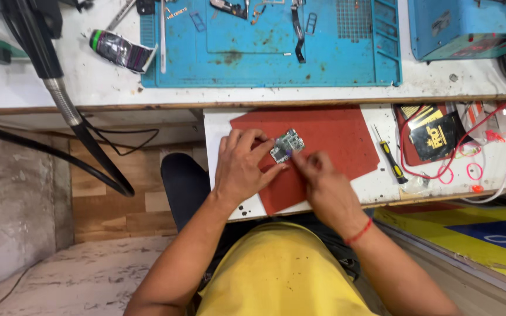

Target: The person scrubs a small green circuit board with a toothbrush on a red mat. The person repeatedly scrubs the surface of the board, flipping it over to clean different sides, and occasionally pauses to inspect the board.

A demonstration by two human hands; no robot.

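A small green-grey circuit board (287,144) is held just above a red mat (335,137) on a pull-out white shelf (218,126). My left hand (242,167) grips the board's left edge with its fingertips. My right hand (323,181), with a red thread at the wrist, pinches at the board's lower right corner. Whether a small tool sits in the right fingers cannot be told.
A yellow-and-black screwdriver (390,158) lies right of the red mat. A black-and-gold box (434,134) and red wires (458,158) sit at the far right. Above, a blue work mat (265,52) carries tweezers and parts. A black flexible hose (68,111) hangs at left.
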